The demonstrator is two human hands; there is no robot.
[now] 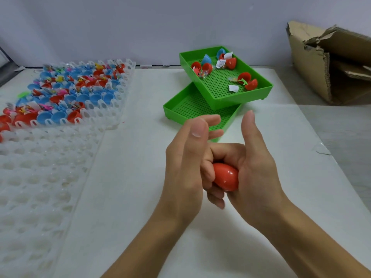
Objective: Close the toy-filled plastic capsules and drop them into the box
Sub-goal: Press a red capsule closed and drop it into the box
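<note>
From the head view, the red capsule (225,176) sits low in the middle, above the white table (130,197), cupped in the right hand (253,173), whose fingers curl under and around it while the thumb stands up free. The left hand (184,163) presses against the capsule's other side, thumb raised and fingers half extended, so the 2 hands squeeze it between them. Its shell looks glossy, thin and rigid, so it is probably very light, a little slippery, and liable to pop apart or crack if crushed off-axis; the safest hold is likely at the 2 rounded ends, pressing straight along its length. The seam is hidden, so I cannot tell whether it has snapped shut. The cardboard box (329,65) stands at the far right, well apart; open capsules wait in the upper green tray (259,97) and the clear grid tray (112,109) on the left.
</note>
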